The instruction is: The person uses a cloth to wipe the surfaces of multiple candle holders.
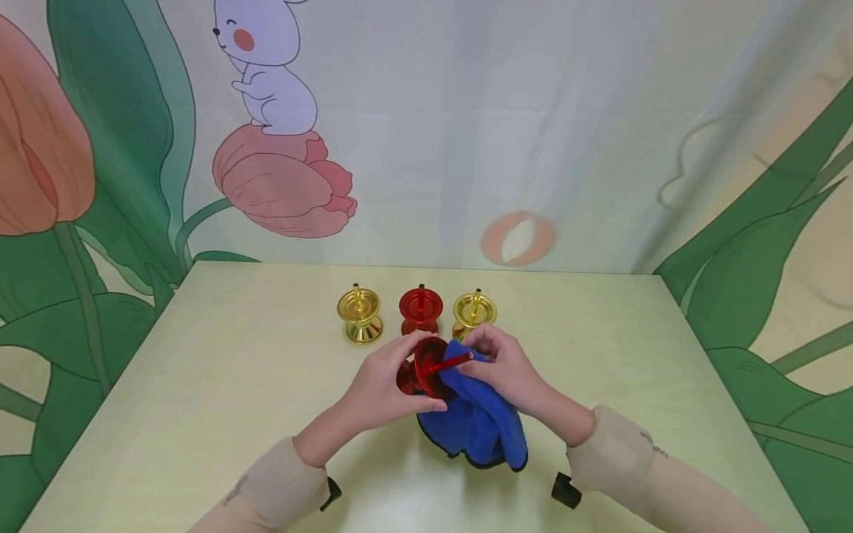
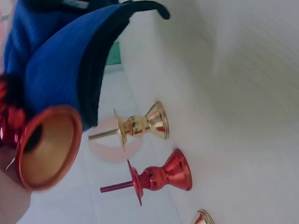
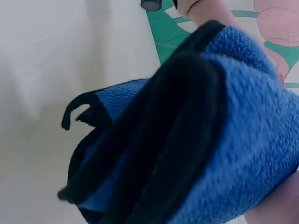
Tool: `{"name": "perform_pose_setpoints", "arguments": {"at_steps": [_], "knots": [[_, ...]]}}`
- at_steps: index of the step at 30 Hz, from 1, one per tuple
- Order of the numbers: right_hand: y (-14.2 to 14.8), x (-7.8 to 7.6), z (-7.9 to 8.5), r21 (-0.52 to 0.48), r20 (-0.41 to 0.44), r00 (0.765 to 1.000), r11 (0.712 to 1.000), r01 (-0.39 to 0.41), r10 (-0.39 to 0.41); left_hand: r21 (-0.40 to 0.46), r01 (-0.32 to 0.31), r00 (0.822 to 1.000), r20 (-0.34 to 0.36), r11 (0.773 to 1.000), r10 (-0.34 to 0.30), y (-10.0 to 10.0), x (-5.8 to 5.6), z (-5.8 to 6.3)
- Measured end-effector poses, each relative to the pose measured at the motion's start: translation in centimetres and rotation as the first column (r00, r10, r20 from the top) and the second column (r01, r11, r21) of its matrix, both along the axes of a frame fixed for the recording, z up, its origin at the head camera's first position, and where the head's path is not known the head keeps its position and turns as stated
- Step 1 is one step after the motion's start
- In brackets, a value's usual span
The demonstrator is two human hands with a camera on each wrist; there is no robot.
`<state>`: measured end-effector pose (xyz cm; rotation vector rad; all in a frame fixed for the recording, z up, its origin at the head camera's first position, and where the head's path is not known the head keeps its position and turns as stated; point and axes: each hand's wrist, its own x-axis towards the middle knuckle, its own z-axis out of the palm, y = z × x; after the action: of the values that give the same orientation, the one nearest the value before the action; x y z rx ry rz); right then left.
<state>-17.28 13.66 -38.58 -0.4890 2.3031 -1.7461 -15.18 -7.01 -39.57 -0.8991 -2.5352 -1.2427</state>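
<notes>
My left hand [image 1: 383, 381] grips a red metallic candle holder [image 1: 429, 366] by its cup and base, tilted so its central spike points to the right. In the left wrist view the flared base [image 2: 51, 148] of that holder faces the camera, its hollow underside gold-coloured. My right hand [image 1: 509, 366] pinches a blue cloth [image 1: 476, 418] with black edging against the holder's dish, close by the spike. Folds of the cloth hang below both hands and fill most of the right wrist view, where the holder is hidden behind them.
Behind the hands stand a gold candle holder [image 1: 360, 314] on the left, a red one [image 1: 420, 307] in the middle and another gold one [image 1: 474, 309] on the right, all upright on the pale table [image 1: 200, 385]. A printed curtain [image 1: 426, 148] hangs at the table's back edge.
</notes>
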Motion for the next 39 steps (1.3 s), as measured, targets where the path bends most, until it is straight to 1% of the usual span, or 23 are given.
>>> {"name": "perform_pose_setpoints", "arguments": {"at_steps": [2, 4, 6, 7, 9, 11, 14, 16, 18, 20, 21, 24, 26, 28, 30, 31, 33, 34, 35, 36, 37, 38, 39], "knots": [[0.2, 0.0, 0.0, 0.018, -0.009, 0.999, 0.999, -0.031, 0.032, 0.000, 0.059, 0.992, 0.109, 0.998, -0.059, -0.4, -0.1, 0.3], [0.4, -0.1, 0.0, 0.025, -0.007, 0.999, 0.998, -0.052, 0.053, -0.005, 0.079, 0.979, 0.187, 0.997, -0.077, -0.7, -0.2, 0.5], [0.4, -0.1, -0.1, 0.025, -0.006, 0.999, 0.998, -0.050, 0.050, 0.010, 0.060, 0.972, 0.225, 0.998, -0.061, -0.9, -0.3, 0.5], [0.5, -0.1, -0.1, 0.024, -0.010, 0.999, 0.999, -0.040, 0.040, 0.021, 0.036, 0.974, 0.222, 0.999, -0.040, -0.9, -0.4, 0.5], [0.5, -0.2, -0.1, 0.020, -0.016, 1.000, 1.000, -0.002, 0.002, 0.072, -0.011, 0.980, 0.199, 0.997, -0.004, -0.7, -0.4, 0.3], [0.6, -0.3, -0.1, 0.012, -0.024, 0.999, 0.999, 0.041, -0.040, 0.108, -0.037, 0.988, 0.153, 0.993, 0.021, -0.5, -0.3, 0.1], [0.5, -0.4, -0.1, -0.003, -0.020, 0.995, 0.996, 0.093, -0.093, 0.068, -0.043, 0.997, 0.064, 0.997, 0.038, -0.1, 0.1, -0.4], [0.5, -0.5, -0.1, -0.018, -0.015, 0.994, 0.994, 0.106, -0.106, 0.011, -0.046, 0.999, 0.016, 0.999, 0.046, 0.3, 0.3, -0.7], [0.3, -0.4, -0.2, -0.029, -0.010, 0.994, 0.994, 0.110, -0.110, -0.046, -0.069, 0.997, -0.033, 0.997, 0.068, 0.7, 0.4, -0.9], [0.2, -0.2, -0.2, -0.037, -0.008, 0.995, 0.994, 0.102, -0.102, -0.065, -0.112, 0.990, -0.091, 0.992, 0.106, 1.2, 0.5, -1.1], [0.1, -0.1, -0.1, -0.039, -0.010, 0.995, 0.995, 0.095, -0.095, -0.069, -0.141, 0.983, -0.126, 0.988, 0.132, 1.4, 0.5, -1.2], [-0.2, 0.1, 0.0, -0.037, -0.018, 0.996, 0.996, 0.085, -0.085, -0.054, -0.212, 0.955, -0.225, 0.976, 0.195, 1.8, 0.5, -1.3], [-0.2, 0.2, 0.1, -0.030, -0.028, 0.997, 0.997, 0.077, -0.078, -0.035, -0.228, 0.942, -0.259, 0.973, 0.211, 1.9, 0.5, -1.2], [-0.1, 0.2, 0.3, -0.025, -0.039, 0.997, 0.998, 0.065, -0.066, -0.032, -0.218, 0.941, -0.273, 0.975, 0.202, 1.8, 0.4, -1.1], [0.0, 0.2, 0.3, -0.017, -0.049, 0.998, 0.999, 0.048, -0.048, -0.041, -0.179, 0.954, -0.253, 0.983, 0.163, 1.5, 0.4, -0.9], [0.0, 0.2, 0.4, -0.014, -0.052, 0.998, 0.999, 0.036, -0.037, -0.047, -0.148, 0.966, -0.222, 0.988, 0.134, 1.3, 0.3, -0.8], [0.2, 0.2, 0.4, -0.013, -0.060, 0.998, 1.000, 0.007, -0.007, -0.055, -0.066, 0.993, -0.106, 0.996, 0.060, 0.8, 0.1, -0.4], [0.2, 0.2, 0.4, -0.011, -0.063, 0.998, 1.000, -0.008, 0.008, -0.055, -0.024, 0.999, -0.038, 0.998, 0.022, 0.6, 0.1, -0.1], [0.3, 0.1, 0.3, -0.007, -0.066, 0.998, 1.000, -0.021, 0.021, -0.053, 0.011, 0.999, 0.035, 0.999, -0.009, 0.3, 0.0, 0.1], [0.3, 0.1, 0.3, -0.006, -0.067, 0.997, 0.999, -0.033, 0.033, -0.052, 0.037, 0.995, 0.099, 0.998, -0.031, 0.1, -0.1, 0.4], [0.3, 0.1, 0.3, -0.003, -0.072, 0.997, 0.999, -0.042, 0.041, -0.059, 0.049, 0.988, 0.147, 0.997, -0.040, -0.1, -0.1, 0.6], [0.4, 0.1, 0.2, -0.002, -0.074, 0.996, 0.999, -0.043, 0.043, -0.063, 0.052, 0.983, 0.177, 0.997, -0.040, -0.2, -0.2, 0.7], [0.4, 0.1, 0.2, 0.000, -0.072, 0.997, 0.999, -0.036, 0.036, -0.062, 0.049, 0.981, 0.188, 0.997, -0.036, -0.3, -0.2, 0.8]]}}
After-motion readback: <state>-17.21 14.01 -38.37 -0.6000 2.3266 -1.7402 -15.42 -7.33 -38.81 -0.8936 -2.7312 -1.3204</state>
